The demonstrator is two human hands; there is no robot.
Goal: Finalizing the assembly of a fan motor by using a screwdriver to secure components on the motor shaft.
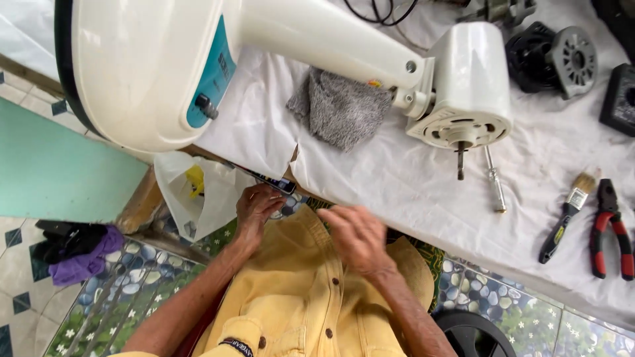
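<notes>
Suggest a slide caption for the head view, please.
Both hands, left hand and right hand, near a dismantled white fan.

A cream fan stand [317,39] with a teal control panel [213,76] lies on a white cloth [397,178] beside a grey rag [340,106], red-handled pliers [610,231] and a yellow shirt [297,291].

Right hand [357,237] smeared by motion blur, fingers indistinct; dark flat object [270,180] at left hand [256,206] mostly hidden under white cloth [410,185]; fan base [139,66] cut off by top edge; black box [620,99] clipped at right edge; contents of plastic bag [195,192] unclear.
</notes>
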